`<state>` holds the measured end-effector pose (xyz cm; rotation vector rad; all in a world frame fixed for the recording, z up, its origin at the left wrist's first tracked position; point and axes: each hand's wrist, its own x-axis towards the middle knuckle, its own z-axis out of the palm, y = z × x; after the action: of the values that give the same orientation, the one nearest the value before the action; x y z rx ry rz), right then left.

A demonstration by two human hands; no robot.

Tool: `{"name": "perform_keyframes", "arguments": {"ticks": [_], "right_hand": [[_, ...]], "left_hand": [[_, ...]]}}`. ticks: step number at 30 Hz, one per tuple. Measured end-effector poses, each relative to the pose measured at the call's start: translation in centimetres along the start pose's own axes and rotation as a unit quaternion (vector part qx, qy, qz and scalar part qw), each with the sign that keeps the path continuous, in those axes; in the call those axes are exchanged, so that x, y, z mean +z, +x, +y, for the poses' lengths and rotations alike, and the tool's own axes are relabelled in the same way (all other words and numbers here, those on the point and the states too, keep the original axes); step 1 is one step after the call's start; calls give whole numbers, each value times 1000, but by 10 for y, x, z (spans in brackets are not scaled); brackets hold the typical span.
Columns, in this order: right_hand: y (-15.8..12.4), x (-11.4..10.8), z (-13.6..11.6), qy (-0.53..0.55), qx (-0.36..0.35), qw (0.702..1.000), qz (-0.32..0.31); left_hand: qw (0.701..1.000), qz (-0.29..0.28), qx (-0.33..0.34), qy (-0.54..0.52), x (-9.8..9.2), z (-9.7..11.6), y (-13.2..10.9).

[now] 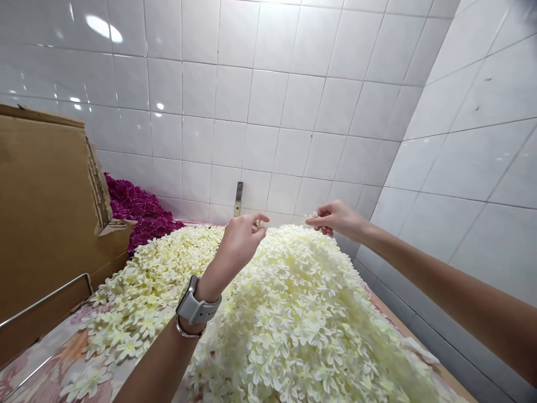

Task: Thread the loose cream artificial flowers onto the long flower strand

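Blossoms (302,319), white with a pale yellow tint, lay in a broad heap beneath both hands, spreading toward the person and out past the left wrist. The left hand (243,238) hovered over the far part of the heap, fingers loosely curled, index finger and thumb a little apart; whether it held anything between them could not be told. A watch (197,305) with a light strap and a thin bracelet (189,331) circled that wrist. Level with it, to its right, the right hand (335,218) was closed in a pinch, with a small white flower (311,216) at its fingertips. Just beyond the left hand, a metal strip (239,198) stood against the tiled wall (272,101). Farther left of that hand were purple flowers (145,210) and, nearer the person, a cardboard box (46,179).
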<state>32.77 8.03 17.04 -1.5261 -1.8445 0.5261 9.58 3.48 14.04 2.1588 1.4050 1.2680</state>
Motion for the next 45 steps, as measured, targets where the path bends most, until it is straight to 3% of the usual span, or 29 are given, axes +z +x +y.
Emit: {"name": "perform_keyframes", "arguments": {"ticks": [9,12,19,25,29,38,45], "right_hand": [[-12,-1,17,41,13,997,-58],[-16,-3,17,68,3,996,-54],[-26,7,27,118,-30,992,17],[-34,10,33,158,-49,986,1],[-33,12,39,178,-42,983,24],[-37,11,48,185,-34,980,61],[-36,6,51,191,-34,981,20]], "left_hand": [[993,-108,54,-7,28,6,-5],[988,-126,86,17,36,14,8],[980,-164,115,-2,60,27,49],[986,-115,120,-33,80,22,51],[989,-82,120,-37,83,25,49],[977,-135,148,-68,88,27,48],[992,-68,98,-30,90,29,51]]}}
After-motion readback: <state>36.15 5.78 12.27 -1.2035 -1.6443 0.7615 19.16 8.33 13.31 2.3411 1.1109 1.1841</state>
